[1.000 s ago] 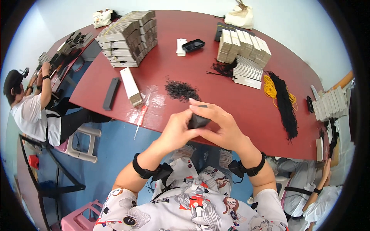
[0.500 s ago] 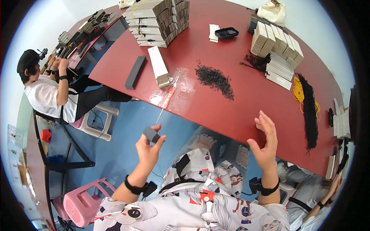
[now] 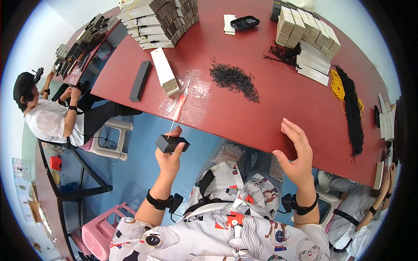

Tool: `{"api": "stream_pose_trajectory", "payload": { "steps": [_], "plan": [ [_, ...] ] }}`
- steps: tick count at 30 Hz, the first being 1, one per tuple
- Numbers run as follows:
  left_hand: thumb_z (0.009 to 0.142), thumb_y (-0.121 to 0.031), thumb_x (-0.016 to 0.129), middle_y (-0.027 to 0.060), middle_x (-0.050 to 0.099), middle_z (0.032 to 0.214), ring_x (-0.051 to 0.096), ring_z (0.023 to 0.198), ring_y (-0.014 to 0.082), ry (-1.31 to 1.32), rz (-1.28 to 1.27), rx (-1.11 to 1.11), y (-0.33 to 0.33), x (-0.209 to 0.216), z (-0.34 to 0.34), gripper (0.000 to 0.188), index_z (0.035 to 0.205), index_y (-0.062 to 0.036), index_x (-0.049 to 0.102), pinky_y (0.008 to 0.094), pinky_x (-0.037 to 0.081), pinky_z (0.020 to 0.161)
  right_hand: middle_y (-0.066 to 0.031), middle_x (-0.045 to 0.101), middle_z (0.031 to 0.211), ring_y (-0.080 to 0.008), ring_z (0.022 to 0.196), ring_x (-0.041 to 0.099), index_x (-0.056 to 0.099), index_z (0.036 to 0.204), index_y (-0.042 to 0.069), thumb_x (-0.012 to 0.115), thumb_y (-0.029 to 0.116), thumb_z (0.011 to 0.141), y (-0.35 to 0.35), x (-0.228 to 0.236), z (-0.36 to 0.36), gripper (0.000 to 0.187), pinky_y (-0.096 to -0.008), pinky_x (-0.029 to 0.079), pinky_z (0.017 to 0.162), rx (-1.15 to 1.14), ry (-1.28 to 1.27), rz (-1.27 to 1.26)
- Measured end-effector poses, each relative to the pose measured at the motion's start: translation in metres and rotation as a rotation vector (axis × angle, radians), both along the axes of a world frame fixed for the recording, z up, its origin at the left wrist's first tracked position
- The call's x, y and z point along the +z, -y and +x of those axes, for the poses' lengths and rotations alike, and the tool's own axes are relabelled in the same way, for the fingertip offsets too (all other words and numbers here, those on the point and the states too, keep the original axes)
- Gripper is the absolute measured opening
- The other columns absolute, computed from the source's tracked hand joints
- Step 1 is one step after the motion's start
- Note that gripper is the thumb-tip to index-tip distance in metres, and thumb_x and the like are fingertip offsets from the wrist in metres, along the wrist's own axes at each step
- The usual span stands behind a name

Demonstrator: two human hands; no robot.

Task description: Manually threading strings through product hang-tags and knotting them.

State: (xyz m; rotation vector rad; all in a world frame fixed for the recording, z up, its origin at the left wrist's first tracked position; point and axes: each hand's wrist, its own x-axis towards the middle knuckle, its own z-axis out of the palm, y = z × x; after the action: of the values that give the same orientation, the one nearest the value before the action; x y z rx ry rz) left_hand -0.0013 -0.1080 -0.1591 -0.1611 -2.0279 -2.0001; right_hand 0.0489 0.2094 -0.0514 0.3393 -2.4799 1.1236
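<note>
My left hand (image 3: 169,158) is closed around a black rectangular block (image 3: 170,143), which looks like a stack of tags, just off the table's near edge. A tool with an orange handle (image 3: 179,106) lies under clear tape (image 3: 198,98) at that edge. Its thin metal shaft (image 3: 171,127) sticks out past the edge, and the tip meets the block in the picture; whether it goes in, I cannot tell. My right hand (image 3: 298,152) is raised near the table edge, empty, its fingers apart. A long dark block (image 3: 140,81) and a stack of white tags (image 3: 164,71) lie beyond my left hand.
On the red table (image 3: 183,56) lie a pile of black loops (image 3: 234,81), black cords (image 3: 352,117), yellow cords (image 3: 337,85) and a black tray (image 3: 245,22). Tall tag stacks (image 3: 159,24) stand behind. One person (image 3: 50,115) sits left, another (image 3: 361,217) right.
My left hand has lifted the black block slightly toward the metal shaft and turned it, so a longer side shows. My right hand stays raised and open. The whole view has shifted a little.
</note>
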Motion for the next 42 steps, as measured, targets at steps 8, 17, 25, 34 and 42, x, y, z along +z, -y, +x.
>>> {"api": "stream_pose_trajectory", "payload": {
  "steps": [8,17,25,34,42],
  "plan": [
    [0.076,-0.002,0.066,0.0220,0.055,0.113,0.054,0.108,0.0285,-0.009,0.083,-0.014,-0.003,0.000,0.001,0.034,0.105,0.0047,0.050,0.0401,0.041,0.094,-0.0152,0.056,0.116,-0.0302,0.102,0.056,0.056,0.113,0.005,0.070,0.010,0.065,-0.001,0.002,-0.002,0.050,-0.0356,0.045,0.086,-0.003,-0.011,0.048],
    [0.076,-0.004,0.067,0.0199,0.058,0.109,0.056,0.105,0.0247,-0.023,-0.029,0.068,-0.007,-0.002,0.000,0.032,0.103,0.0039,0.052,0.0353,0.044,0.089,-0.0143,0.058,0.114,-0.0299,0.100,0.057,0.058,0.111,0.004,0.071,0.009,0.065,-0.001,0.002,-0.002,0.049,-0.0356,0.044,0.086,-0.011,-0.013,0.081],
    [0.075,-0.002,0.068,0.0165,0.060,0.108,0.058,0.100,0.0214,0.047,-0.211,0.122,-0.008,0.012,0.003,0.030,0.102,0.0021,0.054,0.0317,0.048,0.083,-0.0136,0.059,0.111,-0.0290,0.098,0.058,0.059,0.109,0.005,0.070,0.010,0.066,0.002,0.002,-0.002,0.044,-0.0356,0.045,0.084,-0.023,-0.020,0.097],
    [0.079,-0.003,0.065,0.0129,0.061,0.104,0.059,0.094,0.0175,0.224,-0.244,0.106,-0.009,0.033,0.014,0.028,0.103,0.0027,0.053,0.0309,0.047,0.082,-0.0099,0.063,0.096,-0.0304,0.087,0.060,0.061,0.098,0.005,0.068,0.012,0.070,0.076,-0.030,-0.001,0.029,-0.0377,0.048,0.076,0.369,-0.015,-0.107],
    [0.077,-0.013,0.069,0.0125,0.065,0.096,0.061,0.085,0.0142,0.291,-0.369,0.205,-0.019,0.043,0.005,0.036,0.106,0.0043,0.055,0.0275,0.048,0.074,-0.0211,0.061,0.095,-0.0369,0.090,0.060,0.046,0.116,-0.003,0.071,0.022,0.069,0.178,-0.099,-0.062,0.059,-0.0401,0.048,0.077,0.505,0.585,-0.235]
  ]
}}
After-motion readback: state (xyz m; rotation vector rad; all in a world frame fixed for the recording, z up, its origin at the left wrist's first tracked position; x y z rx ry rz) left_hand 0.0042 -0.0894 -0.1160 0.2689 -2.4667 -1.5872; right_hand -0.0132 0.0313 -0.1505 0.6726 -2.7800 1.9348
